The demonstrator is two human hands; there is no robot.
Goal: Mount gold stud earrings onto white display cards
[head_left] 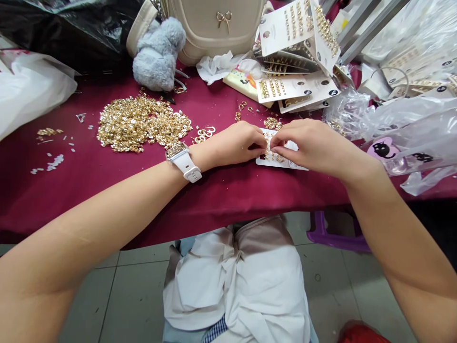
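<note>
A white earring card (274, 161) with rows of small gold earrings lies on the table under both hands. My left hand (246, 142) is closed at the card's left edge, thumb and fingers pinched over it. Over the middle of the card, my right hand (309, 143) makes a pinch; whatever sits between its fingertips is too small to make out. Just beyond the card is a little cluster of gold pieces (273, 123). Left of my left hand are loose gold hook-shaped pieces (204, 134) and a large heap of small gold parts (137, 123).
Stacked earring cards (285, 28) rise at the back right, beside clear plastic bags (400, 138). A cream bag (214, 35) with a grey plush charm (157, 55) stands behind. Small white bits (55, 162) lie far left. A purple stool (335, 238) is below the table.
</note>
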